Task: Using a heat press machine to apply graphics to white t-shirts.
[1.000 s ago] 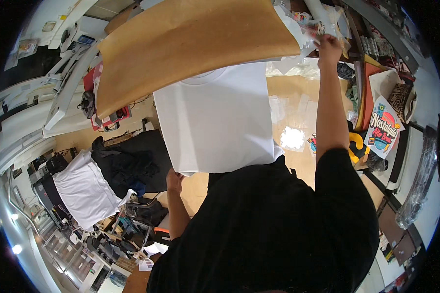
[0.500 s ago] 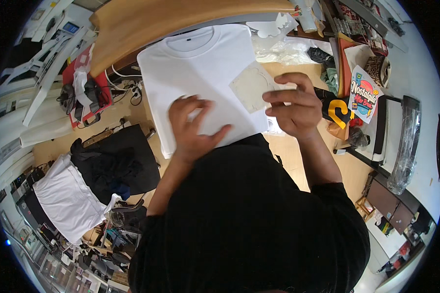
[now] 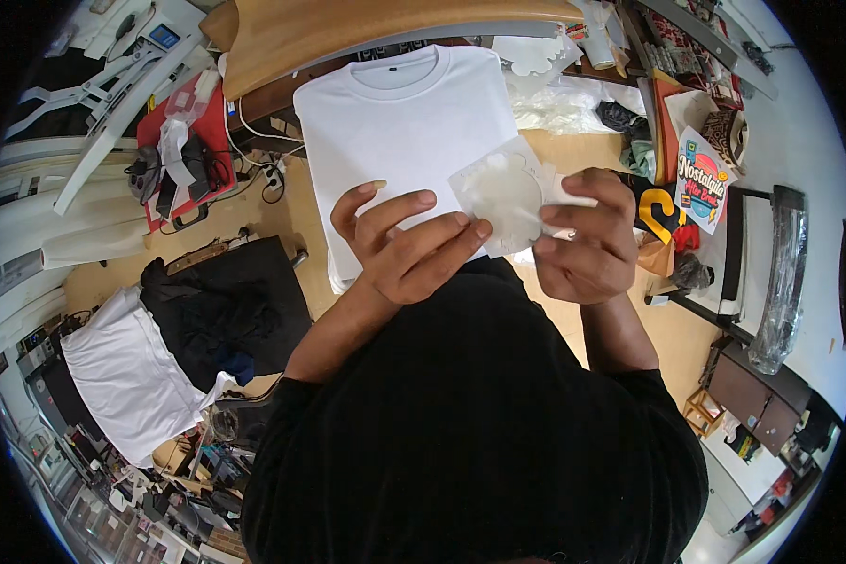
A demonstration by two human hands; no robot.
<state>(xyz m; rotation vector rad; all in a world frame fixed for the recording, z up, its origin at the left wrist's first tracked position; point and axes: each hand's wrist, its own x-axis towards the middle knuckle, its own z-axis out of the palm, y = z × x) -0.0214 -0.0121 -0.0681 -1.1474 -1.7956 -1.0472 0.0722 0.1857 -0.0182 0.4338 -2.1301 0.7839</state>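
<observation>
A white T-shirt [image 3: 395, 122] lies flat with its collar at the far end. Over its lower right part is a translucent film sheet [image 3: 503, 193] bearing a pale, scalloped outline. My right hand [image 3: 587, 240] pinches the right edge of this sheet between thumb and fingers. My left hand [image 3: 409, 240] is over the lower shirt with its fingers spread. Its fingertips reach the sheet's lower left edge; whether they touch it I cannot tell.
Brown sheeting [image 3: 395, 23] hangs along the far side. A red case [image 3: 188, 150] with cables stands at the left, near a black table [image 3: 254, 310] with dark cloth. A cut-out colourful sign [image 3: 700, 179] and a plastic-wrapped roll [image 3: 780, 282] are at the right.
My right hand has closed on the film sheet's edge, and the sheet looks slightly lifted or bent there. My left hand has moved right, toward the sheet, with its fingers fanned out.
</observation>
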